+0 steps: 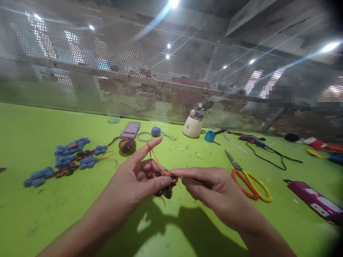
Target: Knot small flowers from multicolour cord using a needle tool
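Note:
My left hand [138, 178] pinches a small crocheted piece [167, 191] of dark, multicoloured yarn between thumb and fingers. Orange yarn [155, 157] wraps the raised left index finger and runs down to the stitches. My right hand [211, 185] is closed, its index finger stretched to touch the top edge of the piece. A crochet hook appears to be in its grip, mostly hidden by the fingers; only a small glint shows at the stitches. Left of the hands, a ball of multicoloured yarn [127, 145] lies near joined blue and dark crocheted flowers [65, 159].
Scissors [245, 178] with red and yellow handles lie right of my right hand, and a magenta device [313, 200] beyond them. Further back are a phone [130, 129], blue yarn ball [156, 131], white bottle [193, 125], blue jar [209, 135] and glue gun [252, 140]. A perforated screen [150, 82] borders the table.

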Available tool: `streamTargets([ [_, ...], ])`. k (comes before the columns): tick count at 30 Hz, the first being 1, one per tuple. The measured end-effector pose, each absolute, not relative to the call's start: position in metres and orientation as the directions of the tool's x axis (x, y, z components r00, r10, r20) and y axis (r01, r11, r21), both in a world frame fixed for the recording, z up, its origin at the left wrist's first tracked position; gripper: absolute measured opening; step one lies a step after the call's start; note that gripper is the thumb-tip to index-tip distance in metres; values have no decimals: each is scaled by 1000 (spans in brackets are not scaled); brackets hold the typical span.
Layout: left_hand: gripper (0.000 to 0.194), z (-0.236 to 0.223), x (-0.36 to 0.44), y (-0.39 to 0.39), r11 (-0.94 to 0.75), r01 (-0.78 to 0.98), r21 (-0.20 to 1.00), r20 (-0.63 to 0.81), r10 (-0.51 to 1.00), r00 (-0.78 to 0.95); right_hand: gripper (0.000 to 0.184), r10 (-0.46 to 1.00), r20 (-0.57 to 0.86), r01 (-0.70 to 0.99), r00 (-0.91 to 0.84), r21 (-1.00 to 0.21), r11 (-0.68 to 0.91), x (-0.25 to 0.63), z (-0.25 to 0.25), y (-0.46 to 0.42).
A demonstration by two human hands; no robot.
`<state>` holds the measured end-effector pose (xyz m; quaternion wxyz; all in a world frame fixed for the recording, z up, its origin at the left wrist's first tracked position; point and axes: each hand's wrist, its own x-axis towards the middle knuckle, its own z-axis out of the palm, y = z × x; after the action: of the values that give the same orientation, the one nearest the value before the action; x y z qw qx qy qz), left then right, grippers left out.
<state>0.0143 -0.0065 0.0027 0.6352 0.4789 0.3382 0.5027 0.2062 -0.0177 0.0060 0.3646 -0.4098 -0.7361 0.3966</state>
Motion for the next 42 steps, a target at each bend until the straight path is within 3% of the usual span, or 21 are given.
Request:
streamTargets([
  [4,89,-1,12,-4,-28,-252,967,104,951,292,30,910,141,248,-389,-936,251,204,2,-14],
  [9,77,-7,9,-3,-187,63,980,164,949,269,26,929,76,203,-363,-966,158,198,-4,-11],
  [12,73,-10,14,-7,-331,205,921,289,934,213,24,954,30,149,-298,-986,78,189,-11,-10],
  [16,60,-12,24,-13,-484,315,816,503,864,25,30,975,-28,-107,-219,-993,-53,174,-23,-9],
  [18,60,-12,27,-13,-478,265,837,503,864,-29,31,978,-6,-241,-210,-969,-58,169,-28,-9],
  [21,77,-10,25,-9,-336,-19,942,336,942,-14,24,982,48,-348,-182,-937,-19,166,-31,-10],
  [23,90,-9,21,-4,-169,-228,959,192,978,80,20,984,78,-360,-162,-933,15,167,-31,-12],
  [26,99,-11,14,3,0,-370,929,79,977,198,20,978,133,-302,-164,-950,78,170,-31,-13],
  [37,104,3,3,-1,46,-379,924,85,943,322,24,918,307,78,-250,-939,335,192,-16,-14],
  [42,105,7,4,-6,22,-381,924,91,957,275,23,910,324,78,-259,-932,354,195,-14,-15],
])
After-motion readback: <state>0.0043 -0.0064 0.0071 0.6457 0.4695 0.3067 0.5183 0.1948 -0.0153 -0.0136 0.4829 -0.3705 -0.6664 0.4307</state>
